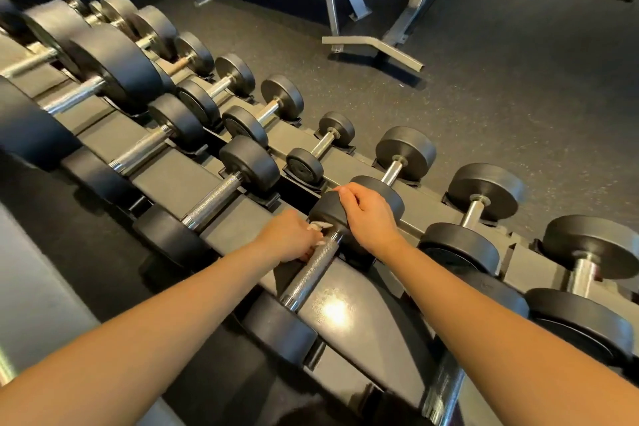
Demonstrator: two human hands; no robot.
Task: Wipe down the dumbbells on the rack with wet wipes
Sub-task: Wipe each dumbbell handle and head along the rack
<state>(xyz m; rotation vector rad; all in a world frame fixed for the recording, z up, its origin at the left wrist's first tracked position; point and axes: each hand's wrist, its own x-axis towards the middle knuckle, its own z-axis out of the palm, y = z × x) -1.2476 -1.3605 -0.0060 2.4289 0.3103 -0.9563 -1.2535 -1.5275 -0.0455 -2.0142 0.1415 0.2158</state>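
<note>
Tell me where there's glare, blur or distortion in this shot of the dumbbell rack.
Head view, centre: a bright glare patch sits on the glossy shelf, just right of the knurled handle by the left hand and its wipe. Head view, far left: the large dumbbells look soft. Head view, edges: wide-angle distortion bows the rack and stretches both forearms.

left hand (290, 237) holds wet wipe (318, 225) against dumbbell (311, 273) handle | right hand (366, 211) grips its far head

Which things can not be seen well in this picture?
Wipe: head view, mostly hidden inside the left hand.
Far end of the dumbbell: partly covered by the right hand holding it.
Nearest dumbbell handle: cut off by the bottom edge.
Weight numbers: too small, blurred.
</note>
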